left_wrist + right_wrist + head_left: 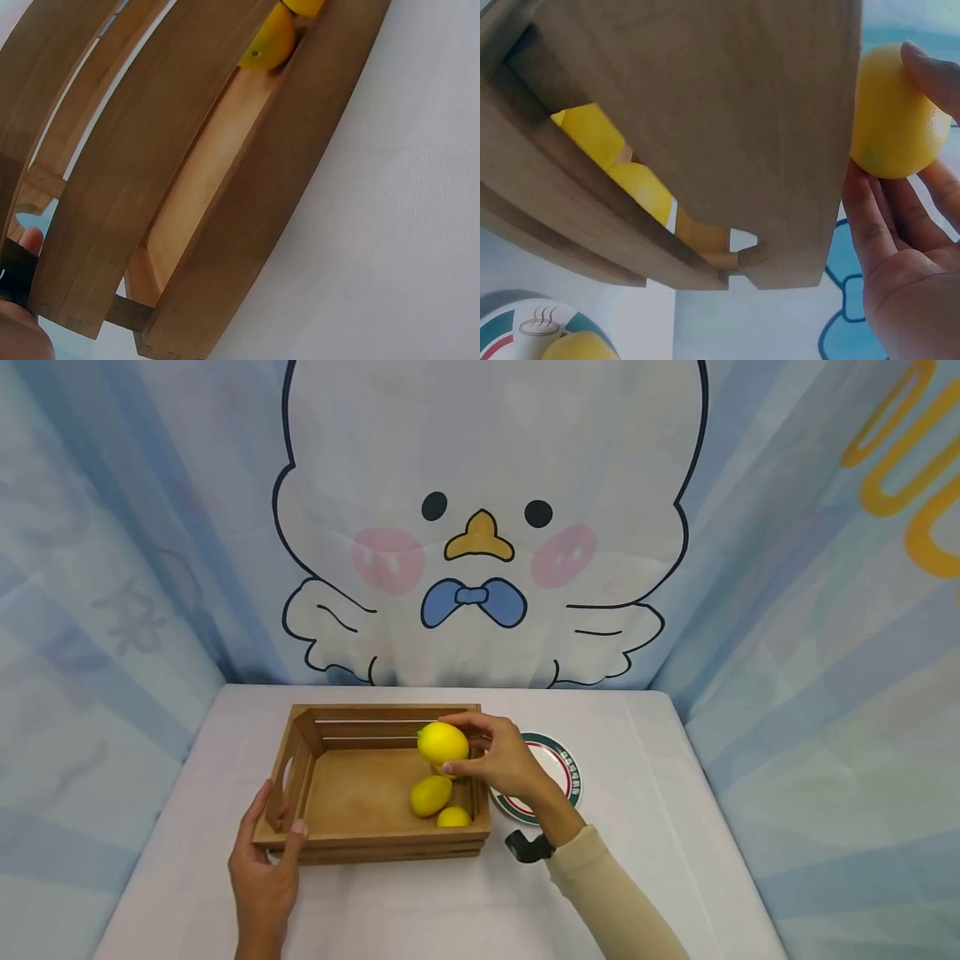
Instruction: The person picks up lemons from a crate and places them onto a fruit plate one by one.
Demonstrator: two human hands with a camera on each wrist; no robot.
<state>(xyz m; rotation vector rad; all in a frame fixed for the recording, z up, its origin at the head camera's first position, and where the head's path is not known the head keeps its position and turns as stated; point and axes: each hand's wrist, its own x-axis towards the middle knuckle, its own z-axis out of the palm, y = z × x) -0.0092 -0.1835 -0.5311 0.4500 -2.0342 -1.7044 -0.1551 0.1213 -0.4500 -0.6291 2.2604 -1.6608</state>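
My right hand (pixel 501 755) pinches a yellow lemon (pixel 442 743) between thumb and fingers, raised over the right end of a slatted wooden crate (pixel 367 842). In the right wrist view that lemon (pixel 898 112) shows beside the crate's end wall. Inside the crate, one lemon (pixel 431 796) lies near the right end and another lemon (pixel 453 817) is partly hidden by the front wall. A bit of yellow also shows just under the held lemon. At the crate's front left corner, my left hand (pixel 264 868) grips the wall, thumb over the front rim.
A round plate (pixel 573 770) with a green and red rim stands right of the crate, partly behind my right forearm. On it lies a lemon (pixel 581 348), seen in the right wrist view. The white-covered table (pixel 600 893) is bordered by printed curtains (pixel 480 643).
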